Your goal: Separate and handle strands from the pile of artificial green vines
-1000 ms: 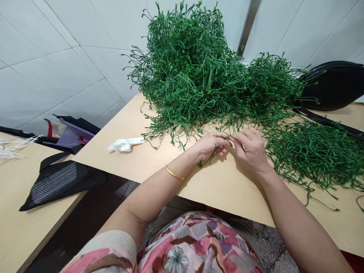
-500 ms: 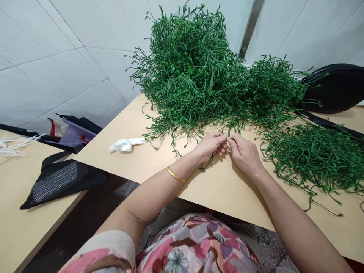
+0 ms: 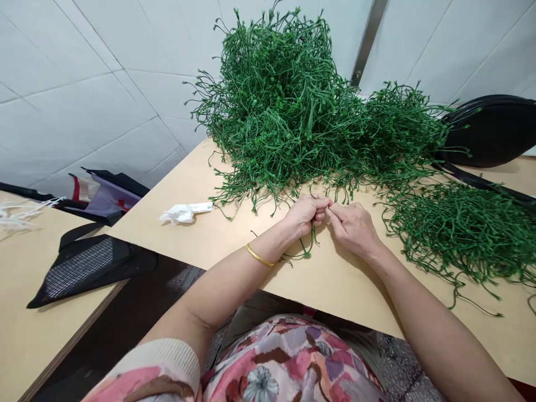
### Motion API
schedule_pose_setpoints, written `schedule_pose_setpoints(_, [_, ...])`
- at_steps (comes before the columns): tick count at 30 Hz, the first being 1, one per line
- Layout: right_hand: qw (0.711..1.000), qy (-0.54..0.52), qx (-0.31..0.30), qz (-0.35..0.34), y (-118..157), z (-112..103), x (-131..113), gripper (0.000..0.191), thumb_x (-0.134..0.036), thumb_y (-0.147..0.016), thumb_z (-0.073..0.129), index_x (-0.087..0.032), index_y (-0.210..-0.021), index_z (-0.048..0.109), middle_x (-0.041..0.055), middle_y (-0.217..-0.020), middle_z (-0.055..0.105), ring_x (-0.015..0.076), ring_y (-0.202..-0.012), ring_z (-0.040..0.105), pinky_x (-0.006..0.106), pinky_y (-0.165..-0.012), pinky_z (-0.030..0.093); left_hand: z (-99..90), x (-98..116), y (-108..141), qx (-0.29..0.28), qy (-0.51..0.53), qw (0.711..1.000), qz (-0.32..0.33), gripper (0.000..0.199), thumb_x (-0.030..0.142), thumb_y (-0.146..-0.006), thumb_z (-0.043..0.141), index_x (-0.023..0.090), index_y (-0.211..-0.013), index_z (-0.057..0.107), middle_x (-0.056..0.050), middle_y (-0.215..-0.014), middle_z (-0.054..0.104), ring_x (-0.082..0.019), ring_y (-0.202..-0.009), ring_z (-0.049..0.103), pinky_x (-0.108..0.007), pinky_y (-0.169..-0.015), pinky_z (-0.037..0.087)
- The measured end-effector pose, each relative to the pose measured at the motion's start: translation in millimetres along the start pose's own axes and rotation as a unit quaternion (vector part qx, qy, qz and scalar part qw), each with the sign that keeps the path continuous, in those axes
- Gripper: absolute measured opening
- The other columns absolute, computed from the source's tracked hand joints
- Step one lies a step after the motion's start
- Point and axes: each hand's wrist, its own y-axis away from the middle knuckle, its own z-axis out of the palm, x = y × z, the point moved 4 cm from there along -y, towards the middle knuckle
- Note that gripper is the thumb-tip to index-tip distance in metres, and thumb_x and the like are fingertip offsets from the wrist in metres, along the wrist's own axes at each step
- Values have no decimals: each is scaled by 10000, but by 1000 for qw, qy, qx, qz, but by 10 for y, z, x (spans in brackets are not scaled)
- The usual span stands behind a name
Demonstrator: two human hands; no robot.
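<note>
My left hand (image 3: 307,214) is closed round a green stem (image 3: 307,255), whose thin ends hang out below the fingers onto the tabletop. My right hand (image 3: 354,226) pinches at the same spot, its fingertips meeting those of the left; what lies between them is too small to make out. Just beyond both hands rises a large heap of green plastic stems (image 3: 285,111) with small branched tips. A lower, separate pile of similar stems (image 3: 464,229) spreads to the right of my right hand.
A white crumpled item (image 3: 182,213) lies on the wooden table (image 3: 234,245) at left. A black bag (image 3: 492,131) with a strap stands at the back right. On another table at far left are a black mesh pouch (image 3: 81,268), folded umbrellas and white strands (image 3: 25,212).
Both hands have shifted slightly left and stay together. The left fingers have curled in more, and the green stem ends below them have swung to a different position.
</note>
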Motion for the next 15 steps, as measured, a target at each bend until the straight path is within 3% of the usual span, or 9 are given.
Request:
schedule_pose_setpoints(4, [984, -155, -37, -73, 37, -133, -222, 346, -231, -863, 386, -191, -522, 341, -43, -469, 352, 85, -469, 303, 256, -595, 296, -95, 88, -84, 69, 29, 997, 32, 216, 64, -815, 451, 141, -616, 417, 104, -434, 230, 3, -328, 189, -136, -373, 85])
schedule_pose_setpoints(6, [975, -219, 35, -11, 36, -272, -144, 337, -271, -873, 414, -192, -547, 390, -46, -494, 358, 84, -480, 319, 251, -554, 285, -106, 107, -102, 65, 0, 996, 66, 197, 85, -791, 507, 145, -625, 420, 97, -442, 274, 1, -333, 215, -143, -376, 92])
schedule_pose_setpoints(9, [936, -276, 154, 154, 56, -393, 197, 330, -405, -841, 523, -191, -596, 469, -53, -514, 339, 83, -488, 300, 251, -491, 241, -52, 49, -74, 27, -67, 993, 95, 188, 117, -725, 605, 155, -643, 440, 83, -461, 351, -11, -343, 257, -166, -376, 111])
schedule_pose_setpoints(12, [908, -336, 108, 228, 56, -285, 427, 338, -498, -744, 631, -179, -671, 544, -68, -525, 315, 73, -474, 265, 246, -455, 208, 12, -46, -37, -17, -135, 986, 91, 162, 160, -709, 620, 159, -651, 469, 84, -434, 344, -28, -354, 262, -183, -386, 130])
schedule_pose_setpoints(15, [898, -364, 39, 245, 55, -139, 406, 393, -504, -685, 684, -165, -872, 618, -81, -522, 315, 71, -454, 279, 237, -440, 208, 47, -80, -27, -54, -215, 969, 112, 137, 154, -692, 607, 146, -624, 488, 79, -443, 368, -26, -393, 284, -181, -424, 195])
